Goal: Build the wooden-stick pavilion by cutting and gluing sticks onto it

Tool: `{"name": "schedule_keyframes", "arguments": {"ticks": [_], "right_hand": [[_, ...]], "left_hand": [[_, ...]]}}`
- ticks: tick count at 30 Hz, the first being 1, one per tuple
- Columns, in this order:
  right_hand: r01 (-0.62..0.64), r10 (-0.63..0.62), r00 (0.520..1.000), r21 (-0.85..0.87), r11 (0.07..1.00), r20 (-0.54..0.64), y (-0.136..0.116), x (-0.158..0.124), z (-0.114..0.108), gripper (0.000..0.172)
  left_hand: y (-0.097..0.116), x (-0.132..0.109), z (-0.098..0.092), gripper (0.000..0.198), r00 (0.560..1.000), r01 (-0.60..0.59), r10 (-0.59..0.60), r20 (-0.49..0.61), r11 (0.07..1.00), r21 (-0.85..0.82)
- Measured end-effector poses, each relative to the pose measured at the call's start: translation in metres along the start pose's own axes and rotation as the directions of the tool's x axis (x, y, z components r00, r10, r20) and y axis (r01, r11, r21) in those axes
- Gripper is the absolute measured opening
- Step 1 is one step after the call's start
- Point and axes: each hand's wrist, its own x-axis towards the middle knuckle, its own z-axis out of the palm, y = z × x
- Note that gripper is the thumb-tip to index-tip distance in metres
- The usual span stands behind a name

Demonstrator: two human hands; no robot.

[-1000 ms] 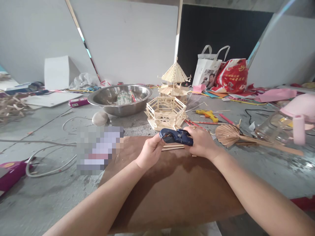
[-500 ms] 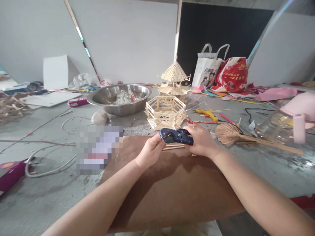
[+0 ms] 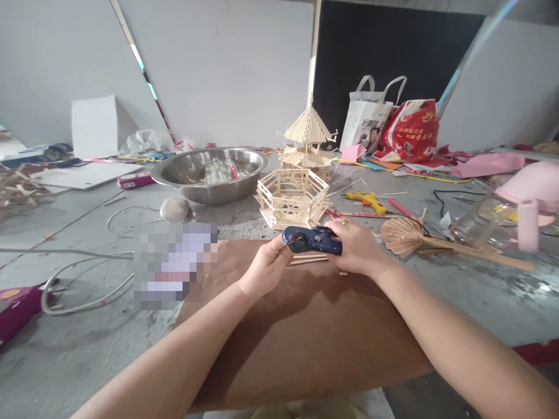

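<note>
My right hand (image 3: 360, 247) is closed round the handles of a dark blue hand cutter (image 3: 318, 240), which lies sideways over a brown board (image 3: 305, 343). At the cutter's curved jaw end, my left hand (image 3: 266, 265) is closed in a pinch, touching the tool; whatever its fingers hold is hidden. Thin wooden sticks (image 3: 309, 259) lie on the board just below the cutter, and a short cut piece (image 3: 343, 273) rests under my right hand. Straight ahead stands a six-sided railing frame of sticks (image 3: 292, 201).
Behind the frame rises a stick pagoda (image 3: 308, 131). A steel basin (image 3: 209, 189) and a round whitish object (image 3: 174, 208) sit left. To the right lie a yellow glue gun (image 3: 365, 201), a pleated fan (image 3: 402, 237) and a clear jug (image 3: 487, 221). A cable (image 3: 87, 308) crosses the left floor.
The view has shifted very slightly. Both hands and the cutter keep nearly the same position and grip.
</note>
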Motion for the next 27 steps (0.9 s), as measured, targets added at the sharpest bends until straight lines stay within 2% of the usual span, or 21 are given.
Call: {"name": "schedule_keyframes", "arguments": {"ticks": [19, 23, 27], "right_hand": [[-0.078, 0.089, 0.991, -0.107, 0.991, 0.100, -0.0032, 0.0010, -0.0023, 0.021], [-0.117, 0.131, 0.985, -0.126, 0.985, 0.110, -0.0050, 0.0010, 0.0000, 0.022], [-0.179, 0.183, 0.982, -0.074, 0.981, 0.051, 0.0030, 0.0014, 0.0033, 0.027]], "left_hand": [[-0.0011, -0.0002, 0.0003, 0.029, 1.000, 0.023, -0.022, -0.016, 0.999, 0.034], [0.0007, 0.0008, 0.0016, 0.026, 0.998, 0.066, -0.065, -0.019, 0.995, 0.078], [0.0061, 0.0027, 0.0016, 0.025, 0.988, 0.148, -0.151, 0.010, 0.980, 0.136]]}}
